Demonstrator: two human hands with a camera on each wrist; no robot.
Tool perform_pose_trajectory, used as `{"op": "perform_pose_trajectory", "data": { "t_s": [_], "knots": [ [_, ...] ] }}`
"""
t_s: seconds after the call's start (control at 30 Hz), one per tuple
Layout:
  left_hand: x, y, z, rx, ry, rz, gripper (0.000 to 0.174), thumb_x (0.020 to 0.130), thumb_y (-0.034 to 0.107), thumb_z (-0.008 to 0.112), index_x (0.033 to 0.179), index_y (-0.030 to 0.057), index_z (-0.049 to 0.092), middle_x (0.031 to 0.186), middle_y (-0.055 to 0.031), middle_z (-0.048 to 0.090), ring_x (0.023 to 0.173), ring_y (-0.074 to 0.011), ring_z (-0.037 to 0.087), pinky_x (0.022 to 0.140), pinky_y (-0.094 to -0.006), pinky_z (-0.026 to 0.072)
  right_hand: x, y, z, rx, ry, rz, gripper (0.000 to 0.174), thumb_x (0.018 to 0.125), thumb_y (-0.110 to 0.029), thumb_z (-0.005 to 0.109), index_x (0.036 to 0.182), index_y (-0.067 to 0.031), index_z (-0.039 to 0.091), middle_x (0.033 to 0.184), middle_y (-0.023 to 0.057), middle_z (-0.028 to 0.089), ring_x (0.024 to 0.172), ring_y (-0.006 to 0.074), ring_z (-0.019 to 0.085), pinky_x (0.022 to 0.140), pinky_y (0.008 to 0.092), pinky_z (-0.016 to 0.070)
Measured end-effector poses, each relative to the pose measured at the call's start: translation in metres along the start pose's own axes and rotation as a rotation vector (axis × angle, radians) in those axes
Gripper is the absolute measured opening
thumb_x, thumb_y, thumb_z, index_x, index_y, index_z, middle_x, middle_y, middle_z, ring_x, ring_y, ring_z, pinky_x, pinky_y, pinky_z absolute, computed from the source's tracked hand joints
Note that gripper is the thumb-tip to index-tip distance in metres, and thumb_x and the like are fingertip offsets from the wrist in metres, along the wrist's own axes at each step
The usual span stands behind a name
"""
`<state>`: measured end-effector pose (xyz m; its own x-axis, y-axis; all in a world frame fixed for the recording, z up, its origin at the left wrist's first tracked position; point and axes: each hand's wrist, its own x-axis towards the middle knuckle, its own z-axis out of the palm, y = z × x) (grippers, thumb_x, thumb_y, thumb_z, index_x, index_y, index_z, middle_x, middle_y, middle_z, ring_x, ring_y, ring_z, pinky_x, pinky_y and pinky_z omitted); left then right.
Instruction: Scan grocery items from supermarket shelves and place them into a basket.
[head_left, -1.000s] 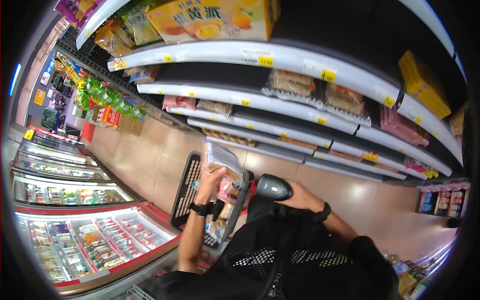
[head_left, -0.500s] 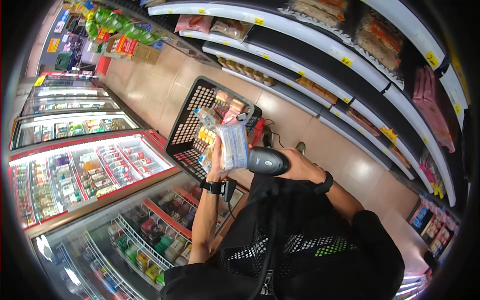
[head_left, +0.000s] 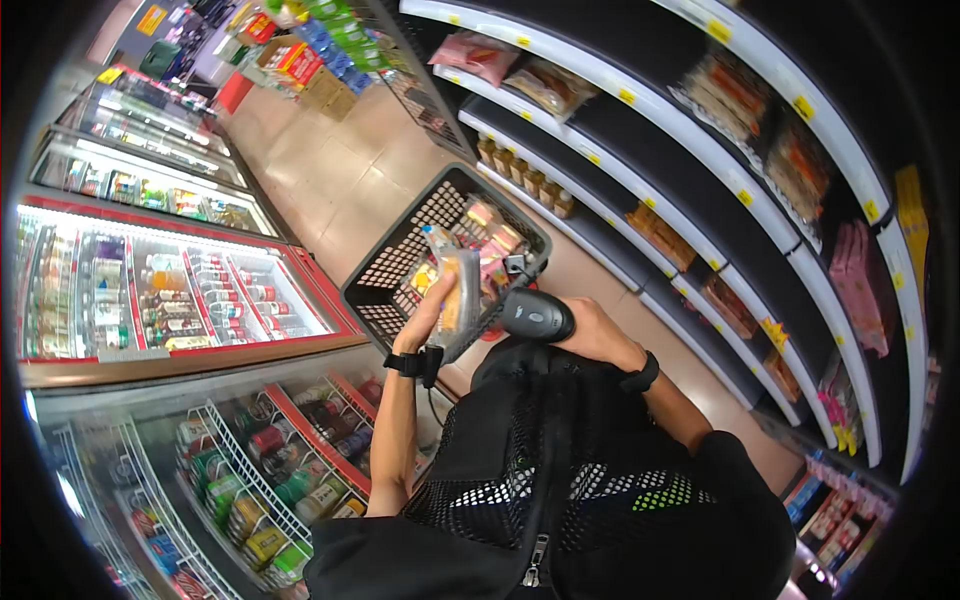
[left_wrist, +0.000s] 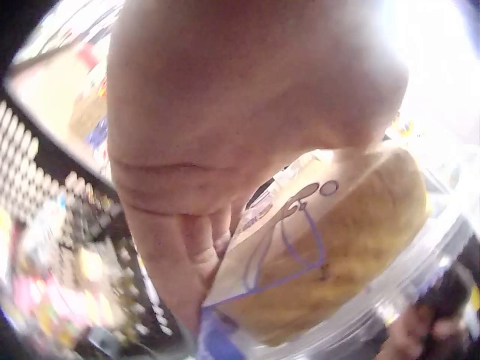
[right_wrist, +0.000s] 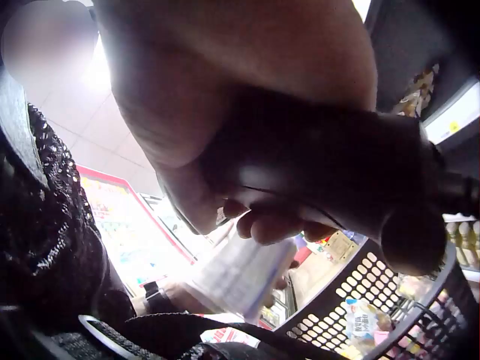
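Note:
In the head view my left hand (head_left: pixel 427 318) grips a clear plastic package (head_left: pixel 461 290) of yellow-brown food, tilted up on its side. The left wrist view shows the package's pale printed film with blue line drawing (left_wrist: pixel 300 240) and its clear plastic rim. My right hand (head_left: pixel 600 335) holds a black handheld barcode scanner (head_left: pixel 537 316), its head pointing left, a short gap from the package. Below both hands is a dark perforated shopping basket (head_left: pixel 400 225) with several packaged goods inside, partly hidden by the left hand and package.
Shelves (head_left: pixel 600 160) with bagged foods and yellow price tags run along the right. Lit display freezers (head_left: pixel 180 290) line the left, and a cooler with wire dividers (head_left: pixel 260 470) is close by the left forearm. Stacked cartons (head_left: pixel 300 70) stand on the floor ahead.
The left hand has brought the package from over the basket towards the scanner, then turned its white printed face away. The head view has tilted down; the right hand keeps holding the scanner.

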<state>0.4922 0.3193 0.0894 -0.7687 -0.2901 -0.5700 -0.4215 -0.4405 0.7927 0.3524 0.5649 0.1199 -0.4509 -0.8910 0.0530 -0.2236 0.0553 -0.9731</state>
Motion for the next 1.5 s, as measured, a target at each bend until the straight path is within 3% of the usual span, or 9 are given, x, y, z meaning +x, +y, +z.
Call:
{"op": "perform_pose_trajectory", "data": {
  "t_s": [0.03,0.23,0.5,0.63,0.73,1.03,1.2,1.43,1.5],
  "knots": [
    [0.017,-0.006,-0.026,0.561,0.007,0.345,0.072,0.094,0.058,0.047,0.132,-0.0027,0.048,0.114,-0.0172,0.066,0.098,-0.0316,0.066,0.089,-0.0406,0.05,0.006,-0.001,0.003,0.023,0.031,0.043,0.038,0.071,-0.014,0.076,0.104,0.0011,0.065,0.092,0.0197,0.069,0.085,0.036,0.067,0.076,0.038,0.0516],
    [0.046,-0.094,-0.123,1.25,0.53,0.109,0.101,0.078,0.074,0.056,0.139,-0.0029,0.034,0.111,-0.0305,0.062,0.1,-0.0447,0.063,0.08,-0.05,0.052,0.033,0.011,0.021,-0.077,-0.06,0.201,0.038,0.072,-0.012,0.075,0.106,0.0013,0.065,0.094,0.02,0.069,0.088,0.0324,0.069,0.078,0.0366,0.0513],
    [0.024,-0.139,-0.161,1.27,0.908,0.27,0.083,0.079,0.028,0.07,0.149,0.01,0.027,0.149,-0.0218,0.032,0.139,-0.0359,0.029,0.112,-0.0508,0.0263,0.022,0.002,0.047,-0.06,0.048,0.327,0.043,0.074,-0.014,0.074,0.114,0.0004,0.063,0.096,0.0209,0.069,0.092,0.0336,0.068,0.082,0.0375,0.0506],
    [0.023,-0.174,-0.195,1.024,1.154,0.279,0.088,0.081,0.022,0.067,0.152,0.0094,0.016,0.151,-0.0316,0.021,0.14,-0.0442,0.023,0.113,-0.0512,0.0233,0.011,0.018,0.055,-0.119,0.115,0.297,0.048,0.074,-0.013,0.073,0.119,-0.0004,0.061,0.1,0.0211,0.068,0.094,0.0339,0.067,0.084,0.0378,0.0501],
    [0.02,-0.212,-0.213,0.724,1.041,-0.021,0.077,0.095,0.034,0.046,0.152,0.0128,-0.002,0.098,-0.0343,0.064,0.092,-0.0505,0.063,0.082,-0.055,0.047,0.005,0.013,0.055,-0.159,0.11,0.352,0.049,0.074,-0.012,0.073,0.12,-0.0004,0.06,0.103,0.0218,0.068,0.095,0.0348,0.067,0.084,0.0385,0.0503],
    [0.027,-0.245,-0.235,0.497,1.039,-0.114,0.064,0.096,0.042,0.047,0.144,0.0018,0.033,0.129,-0.0275,0.055,0.117,-0.046,0.053,0.102,-0.046,0.0388,-0.006,0.012,0.057,-0.188,0.159,0.394,0.043,0.074,-0.013,0.075,0.114,0.0,0.064,0.099,0.0216,0.069,0.096,0.0334,0.068,0.081,0.0386,0.0516],
    [0.037,-0.257,-0.257,0.417,0.979,-0.084,0.069,0.094,0.048,0.049,0.122,-0.0147,0.048,0.11,-0.036,0.06,0.107,-0.0477,0.058,0.096,-0.049,0.0426,0.004,0.023,0.057,-0.168,0.165,0.354,0.043,0.072,-0.011,0.078,0.111,0.0003,0.065,0.098,0.0169,0.071,0.09,0.0234,0.068,0.081,0.0346,0.0514],
    [0.063,-0.26,-0.284,0.294,1.0,-0.03,0.059,0.093,0.042,0.053,0.109,-0.0151,0.057,0.1,-0.0335,0.064,0.096,-0.0453,0.064,0.086,-0.0474,0.0484,0.025,0.025,0.05,-0.225,0.126,0.221,0.042,0.073,-0.011,0.078,0.111,0.0006,0.064,0.098,0.0165,0.071,0.089,0.0227,0.068,0.08,0.0346,0.0512],
    [0.061,-0.233,-0.278,0.405,1.039,-0.065,0.061,0.093,0.044,0.052,0.109,-0.0151,0.058,0.102,-0.0347,0.064,0.099,-0.0464,0.063,0.086,-0.0478,0.0482,0.024,0.024,0.045,-0.143,0.163,0.223,0.038,0.076,-0.019,0.074,0.108,-0.0002,0.065,0.096,0.0211,0.069,0.091,0.0366,0.066,0.079,0.04,0.0503]
  ]
}}
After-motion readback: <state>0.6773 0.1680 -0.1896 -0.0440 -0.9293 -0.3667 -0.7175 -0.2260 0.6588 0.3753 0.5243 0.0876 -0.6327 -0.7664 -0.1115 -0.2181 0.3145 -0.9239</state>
